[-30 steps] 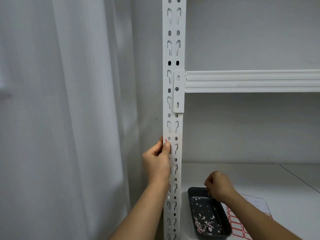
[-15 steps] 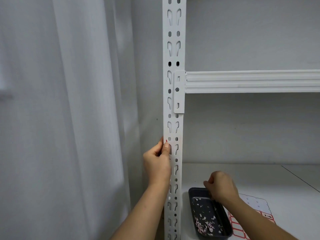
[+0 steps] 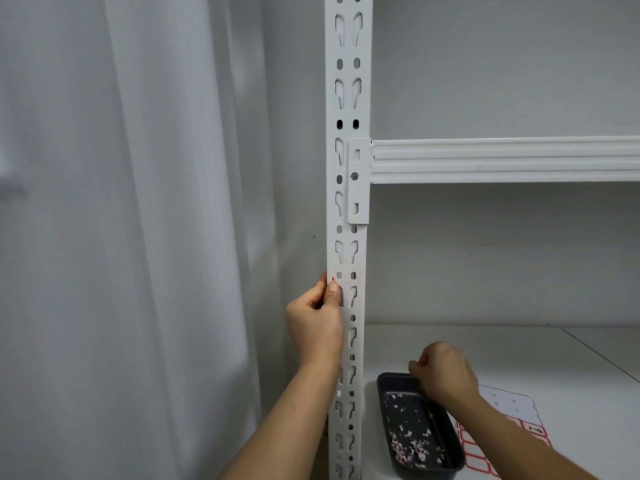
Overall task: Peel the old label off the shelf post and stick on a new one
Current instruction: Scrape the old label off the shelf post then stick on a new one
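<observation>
Peeling is in hand: the left hand (image 3: 316, 323) grips the shelf post (image 3: 348, 98), thumb beside a red label remnant (image 3: 333, 279) at its left edge. The right hand (image 3: 445, 374), curled at the dark tray's (image 3: 388, 403) far rim, perhaps pinches a scrap. Next it needs the label sheet (image 3: 512, 405).

Label sheet (image 3: 512, 415) partly behind forearm

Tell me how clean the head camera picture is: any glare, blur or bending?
Head view: soft, even light, no glare; the shelf post bows slightly from the wide lens; left hand and right hand are sharp; scraps in the dark tray are too small to read.
</observation>
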